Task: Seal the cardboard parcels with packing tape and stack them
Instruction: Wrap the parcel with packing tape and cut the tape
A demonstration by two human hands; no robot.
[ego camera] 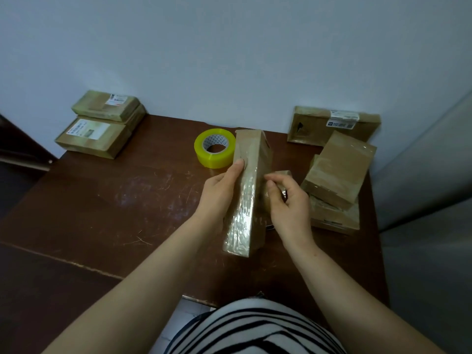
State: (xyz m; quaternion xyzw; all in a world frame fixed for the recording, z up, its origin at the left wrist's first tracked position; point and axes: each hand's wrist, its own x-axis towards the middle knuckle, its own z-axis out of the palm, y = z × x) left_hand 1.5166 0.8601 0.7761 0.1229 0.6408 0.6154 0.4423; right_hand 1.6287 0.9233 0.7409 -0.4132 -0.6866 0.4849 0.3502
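- The task is sitting partway through, in my judgement: a neat stack of glossy, labelled parcels is lying at the upper left of the frame, at the far left corner of the worktop, looking finished.
- A loose heap of brown parcels is waiting at the right of the frame, tilted over one another. Another labelled parcel is lying behind them by the wall. Whether these are fully sealed I cannot tell.
- The parcel in hand is standing on its long narrow edge at the centre of the frame. Shiny tape is already running along its upturned edge, so it seems close to sealed; stacking it is still to come.
- Its long axis is running from lower centre up towards the wall, leaning slightly right, with the broad faces looking left and right.
- The left hand is clamping the parcel's left face, its thumb lying on the taped edge.
- The right hand is curling against the right face; whether it is pinching tape or the parcel I cannot tell.
- The yellow tape roll is lying flat just beyond the parcel, at upper centre, with neither hand on it.
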